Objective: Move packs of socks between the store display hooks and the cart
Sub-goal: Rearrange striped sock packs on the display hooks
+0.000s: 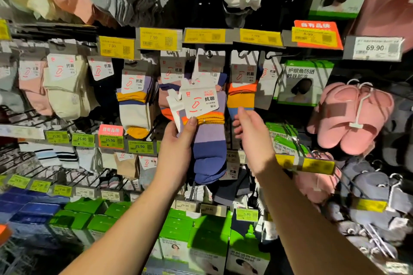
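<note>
My left hand [178, 138] grips packs of purple, orange and blue striped socks [209, 147] with white header cards, holding them up in front of the display hooks. Its thumb lies across the orange band. More sock packs hang behind on the hook [210, 53] just above the held cards. My right hand [248, 128] hovers beside the held packs on the right, fingers loosely spread and holding nothing, just below a hanging orange-and-blue pack [241, 94]. No cart is in view.
Rows of sock packs [136, 100] hang left and right under yellow price tags [158, 38]. Pink slippers [350, 116] hang at the right, and a yellow-tagged hook arm [306, 163] juts out near my right forearm. Green boxes [207, 241] fill the shelf below.
</note>
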Demonstrator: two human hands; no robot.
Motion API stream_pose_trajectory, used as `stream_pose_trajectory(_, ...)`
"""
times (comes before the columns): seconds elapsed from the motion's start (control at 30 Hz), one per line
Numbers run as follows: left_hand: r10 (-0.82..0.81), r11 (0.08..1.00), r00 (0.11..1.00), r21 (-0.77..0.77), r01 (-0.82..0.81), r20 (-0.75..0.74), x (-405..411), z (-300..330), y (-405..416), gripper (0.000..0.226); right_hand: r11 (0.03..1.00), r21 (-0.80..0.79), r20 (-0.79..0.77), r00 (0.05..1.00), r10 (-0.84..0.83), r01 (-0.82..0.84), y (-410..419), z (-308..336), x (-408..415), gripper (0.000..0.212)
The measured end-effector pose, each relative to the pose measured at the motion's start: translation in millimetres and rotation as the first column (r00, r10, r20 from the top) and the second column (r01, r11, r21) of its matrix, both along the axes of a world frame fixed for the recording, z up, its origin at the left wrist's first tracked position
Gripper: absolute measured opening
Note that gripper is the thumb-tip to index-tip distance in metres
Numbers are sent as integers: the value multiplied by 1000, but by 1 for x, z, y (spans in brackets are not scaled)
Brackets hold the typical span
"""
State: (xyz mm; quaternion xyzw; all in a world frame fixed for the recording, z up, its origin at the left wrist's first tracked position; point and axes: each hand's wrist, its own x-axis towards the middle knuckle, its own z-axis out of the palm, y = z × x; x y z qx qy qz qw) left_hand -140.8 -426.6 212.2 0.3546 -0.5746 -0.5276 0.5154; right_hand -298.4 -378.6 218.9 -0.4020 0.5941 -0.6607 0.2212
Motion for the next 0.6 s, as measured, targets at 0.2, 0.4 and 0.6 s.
stream_pose_trajectory(0.2,-95,995,992,30,97,-77,-10,-10,5,39,984,-62,120,978,172,-166,5,-10,25,26)
stream_pose_trajectory(0.4,-89,996,996,-17,89,3,-10,-10,5,43,976,-100,264,941,212,-192,8,-10,25,19)
stream_pose_trajectory(0.6,-40,999,998,-2,41,56,-3,-7,1,22,967,-158,454,855,252,-201,7,-10,10,20)
